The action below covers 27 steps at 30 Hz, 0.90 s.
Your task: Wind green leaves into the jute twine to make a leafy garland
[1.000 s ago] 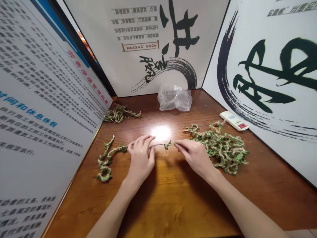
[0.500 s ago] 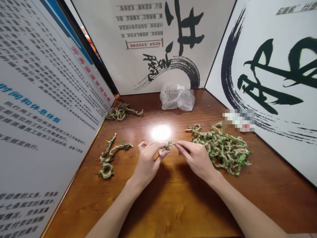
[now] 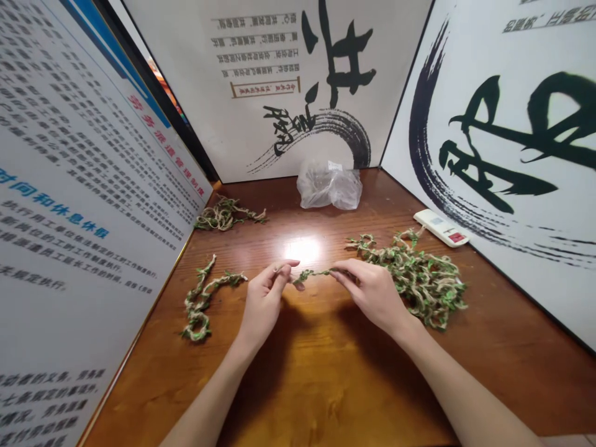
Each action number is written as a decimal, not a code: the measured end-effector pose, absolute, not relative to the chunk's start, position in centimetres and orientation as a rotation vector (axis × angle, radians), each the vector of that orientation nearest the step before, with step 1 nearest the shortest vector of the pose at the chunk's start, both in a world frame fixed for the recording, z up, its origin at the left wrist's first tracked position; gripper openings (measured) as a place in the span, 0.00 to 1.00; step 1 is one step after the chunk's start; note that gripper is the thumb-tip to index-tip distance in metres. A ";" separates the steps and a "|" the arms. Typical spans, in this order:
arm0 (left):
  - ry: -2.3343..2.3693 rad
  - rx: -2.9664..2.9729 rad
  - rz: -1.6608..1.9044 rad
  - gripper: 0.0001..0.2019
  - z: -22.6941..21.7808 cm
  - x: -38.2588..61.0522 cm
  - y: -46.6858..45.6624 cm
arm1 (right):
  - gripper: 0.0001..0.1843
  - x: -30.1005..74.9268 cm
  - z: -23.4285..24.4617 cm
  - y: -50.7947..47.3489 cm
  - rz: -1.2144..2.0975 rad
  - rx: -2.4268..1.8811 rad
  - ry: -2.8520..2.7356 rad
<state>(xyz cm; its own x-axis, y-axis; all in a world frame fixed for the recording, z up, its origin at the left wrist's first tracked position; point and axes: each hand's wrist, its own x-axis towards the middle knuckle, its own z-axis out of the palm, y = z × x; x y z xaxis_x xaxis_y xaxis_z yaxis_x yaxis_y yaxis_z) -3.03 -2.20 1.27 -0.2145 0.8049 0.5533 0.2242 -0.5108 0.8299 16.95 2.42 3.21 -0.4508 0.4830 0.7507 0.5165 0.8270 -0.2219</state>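
Leafy jute twine (image 3: 313,274) pinched in right grip (image 3: 372,292); left grip (image 3: 265,299) open beside tip.

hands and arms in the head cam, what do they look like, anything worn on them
Both are bare. The left hand and right hand have no gloves, rings or bracelets, and the left forearm and right forearm show no sleeves or watches.

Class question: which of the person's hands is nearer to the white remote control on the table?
Right. The right hand is nearer, below and to the left of the white remote control in view, not touching it. The left hand is farther away, beyond the right hand on the same side.
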 end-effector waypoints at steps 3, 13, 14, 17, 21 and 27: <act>1.224 1.591 1.749 0.18 1.3 -2.9 -2.3 | 0.07 16.9 3.0 2.6 -0.049 -0.770 -2.083; 1.219 1.452 1.892 0.18 1.2 -3.4 -1.9 | 0.06 17.0 3.7 2.2 0.004 -0.823 -1.996; 1.220 1.448 1.890 0.18 1.2 -3.4 -1.8 | 0.06 17.0 3.7 2.2 0.018 -0.821 -1.989; 1.194 1.470 1.877 0.14 1.2 -3.2 -1.9 | 0.07 17.0 3.6 2.3 0.062 -0.842 -2.004; 1.180 1.529 1.871 0.11 1.4 -2.9 -2.2 | 0.11 16.9 3.5 2.2 0.050 -0.834 -2.133; 1.195 1.508 1.881 0.10 1.6 -2.8 -2.5 | 0.29 16.4 3.9 1.2 0.021 -0.604 -2.301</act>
<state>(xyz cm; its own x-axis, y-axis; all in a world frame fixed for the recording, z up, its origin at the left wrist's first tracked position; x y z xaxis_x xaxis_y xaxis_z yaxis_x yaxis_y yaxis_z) -2.79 -2.48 1.61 -0.3034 0.7775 0.5509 0.1685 -0.5252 0.8341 16.38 1.18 3.94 -0.6120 0.4289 0.6644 0.4168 0.8889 -0.1899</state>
